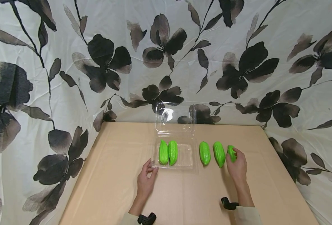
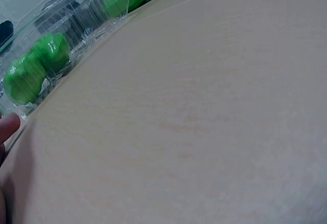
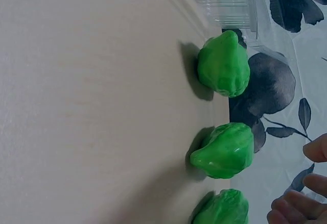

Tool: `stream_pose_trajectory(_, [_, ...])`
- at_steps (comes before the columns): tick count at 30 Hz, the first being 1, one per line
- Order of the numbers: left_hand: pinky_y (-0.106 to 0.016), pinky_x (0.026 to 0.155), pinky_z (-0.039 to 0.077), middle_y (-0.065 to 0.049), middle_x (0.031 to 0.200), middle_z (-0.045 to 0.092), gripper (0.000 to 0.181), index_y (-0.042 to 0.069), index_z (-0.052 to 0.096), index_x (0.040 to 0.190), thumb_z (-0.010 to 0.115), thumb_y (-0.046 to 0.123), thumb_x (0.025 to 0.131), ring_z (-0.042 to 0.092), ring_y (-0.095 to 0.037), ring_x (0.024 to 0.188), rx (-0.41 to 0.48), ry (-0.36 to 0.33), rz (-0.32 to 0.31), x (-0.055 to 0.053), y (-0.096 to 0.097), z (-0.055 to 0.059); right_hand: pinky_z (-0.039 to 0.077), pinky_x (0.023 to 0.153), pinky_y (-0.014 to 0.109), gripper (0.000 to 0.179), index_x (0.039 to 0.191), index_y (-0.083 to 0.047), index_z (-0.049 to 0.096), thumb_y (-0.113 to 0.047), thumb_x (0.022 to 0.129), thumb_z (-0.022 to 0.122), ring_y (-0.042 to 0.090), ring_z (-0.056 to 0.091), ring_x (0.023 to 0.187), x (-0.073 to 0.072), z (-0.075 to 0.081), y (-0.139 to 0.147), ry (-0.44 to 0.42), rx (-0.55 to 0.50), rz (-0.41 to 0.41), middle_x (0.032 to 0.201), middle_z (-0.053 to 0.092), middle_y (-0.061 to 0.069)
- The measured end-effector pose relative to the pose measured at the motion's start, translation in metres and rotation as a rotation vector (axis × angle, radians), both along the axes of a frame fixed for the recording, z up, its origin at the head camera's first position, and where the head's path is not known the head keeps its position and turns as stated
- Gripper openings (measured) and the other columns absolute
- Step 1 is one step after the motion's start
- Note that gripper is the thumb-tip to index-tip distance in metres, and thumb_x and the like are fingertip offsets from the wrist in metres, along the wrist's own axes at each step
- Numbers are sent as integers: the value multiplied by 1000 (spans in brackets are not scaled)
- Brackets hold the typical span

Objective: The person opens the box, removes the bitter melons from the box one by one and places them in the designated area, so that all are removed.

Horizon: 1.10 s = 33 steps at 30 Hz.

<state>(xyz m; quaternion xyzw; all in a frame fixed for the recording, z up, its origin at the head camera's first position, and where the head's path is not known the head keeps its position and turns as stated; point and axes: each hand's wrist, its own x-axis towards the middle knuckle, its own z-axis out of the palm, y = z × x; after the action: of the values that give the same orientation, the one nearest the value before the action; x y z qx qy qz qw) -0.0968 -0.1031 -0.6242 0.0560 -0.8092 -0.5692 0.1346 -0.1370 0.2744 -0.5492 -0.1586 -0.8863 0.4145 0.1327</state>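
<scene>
A clear plastic clamshell container (image 1: 185,156) stands on the table with its lid (image 1: 175,118) raised at the back. Two short, plump, glossy green cucumbers (image 1: 163,152) lie side by side in its left half. My left hand (image 1: 147,181) pinches the container's front left corner between thumb and fingers. To the right of the container, three more cucumbers lie in a row: one nearest it (image 1: 204,153), a middle one (image 1: 219,154) and a right one (image 1: 231,153). Over the right one reaches my right hand (image 1: 237,165), its thumb and fingers spread apart above it in the right wrist view.
The light tan table (image 1: 121,140) ends at the back against a white cloth (image 1: 199,78) printed with dark flowers. This cloth also hangs at both sides. A black wrist camera (image 1: 229,203) sits on the right wrist, another (image 1: 147,218) on the left.
</scene>
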Motion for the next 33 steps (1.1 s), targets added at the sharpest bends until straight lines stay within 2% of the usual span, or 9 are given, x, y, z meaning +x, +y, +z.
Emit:
stream_pose_trajectory(6, [-46,100,49,0,124,72,54,14,53,142,71,29,94,69,-19,106,4,6,7,1,0,1,43,97,59,50,144,1,46,-22,100,53,43,48,125,0,6,-7,17,-14,13,141,48,28])
stream_pose_trajectory(16, [-48,100,48,-2,122,73,54,12,53,142,71,30,94,69,-22,110,-9,18,5,1,0,1,43,101,60,51,145,1,45,-21,100,54,43,49,125,0,16,-24,45,-20,59,142,48,27])
stream_pose_trajectory(20, [-45,98,50,-1,123,72,54,13,53,143,71,30,94,70,-19,105,-24,15,9,0,0,0,43,102,59,50,144,2,46,-19,99,56,44,50,126,-2,18,-30,76,-25,78,142,48,27])
stream_pose_trajectory(24, [-41,97,50,1,127,70,54,14,53,143,71,29,94,69,-14,101,-29,13,11,0,0,-1,45,101,56,48,141,2,48,-16,98,59,44,53,121,-6,16,-36,107,-8,83,139,51,26])
stream_pose_trajectory(33, [-41,96,50,1,128,70,54,14,53,143,70,30,94,69,-11,99,-25,16,9,0,-1,-3,45,97,52,48,137,0,53,-16,93,64,41,56,113,-10,21,-53,155,-9,92,130,57,26])
